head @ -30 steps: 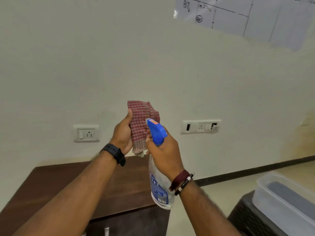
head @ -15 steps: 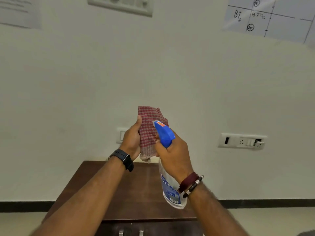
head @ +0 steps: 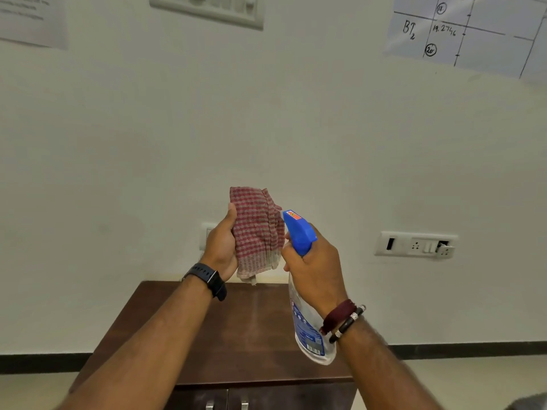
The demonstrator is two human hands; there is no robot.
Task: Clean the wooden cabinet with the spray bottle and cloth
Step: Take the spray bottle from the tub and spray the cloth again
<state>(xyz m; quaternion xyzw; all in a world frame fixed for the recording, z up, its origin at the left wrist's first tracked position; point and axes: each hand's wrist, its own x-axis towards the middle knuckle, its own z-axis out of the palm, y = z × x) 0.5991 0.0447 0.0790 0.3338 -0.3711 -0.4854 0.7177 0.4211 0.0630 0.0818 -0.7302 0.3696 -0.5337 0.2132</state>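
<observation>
The step in hand appears to be the wetting of the cloth [head: 257, 232]: it is held bunched and upright at the centre of the frame, clasped by the left hand [head: 220, 247], while the spray bottle [head: 307, 315] is gripped around its neck by the right hand [head: 313, 267], just right of centre. The blue nozzle is pointed at the fabric and sits just beside it — whether they touch cannot be told, and no mist can be made out. The wooden cabinet [head: 236, 335] lies below both hands in the lower middle of the frame, its dark top bare and not yet wiped.

The next move would call for the trigger to be squeezed with the nozzle kept on the cloth, after which the cloth would need to be lowered to the cabinet top.

Counted: one cloth, one bottle, one cabinet with two door handles [head: 226, 405] seen at the bottom edge — one watch [head: 211, 281] on the left wrist, two bracelets [head: 343, 319] on the right, and two papers [head: 473, 31] on the wall, upper left and upper right.
</observation>
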